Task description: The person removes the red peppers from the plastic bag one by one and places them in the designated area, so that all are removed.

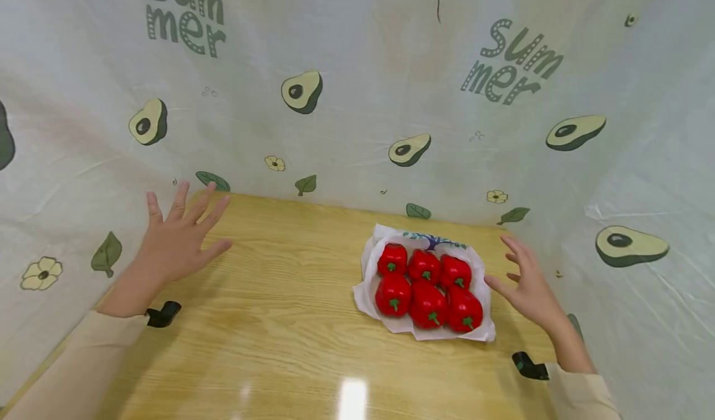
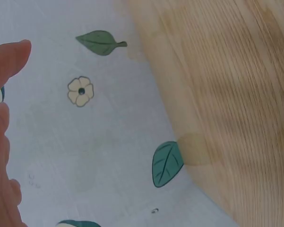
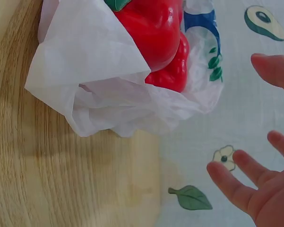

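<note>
Several red bell peppers (image 1: 427, 305) with green stems sit in two rows inside a white paper-lined container (image 1: 368, 283), right of the table's middle. Its back side bears a blue and green tree print. My right hand (image 1: 527, 286) hovers just right of the container, fingers spread and holding nothing; in the right wrist view, crumpled white paper (image 3: 99, 61) partly covers the peppers. Far to the left, my left hand (image 1: 175, 240) is held over the table's left side with fingers fanned out, nothing in it. Only its thumb and finger edges show in the left wrist view.
A light wood table (image 1: 268, 321) spans the foreground. Pale cloth (image 1: 346, 48) printed with avocados, leaves and "summer" lettering hangs behind it and along both sides. Black straps with a small black piece (image 1: 164, 314) are worn at both wrists.
</note>
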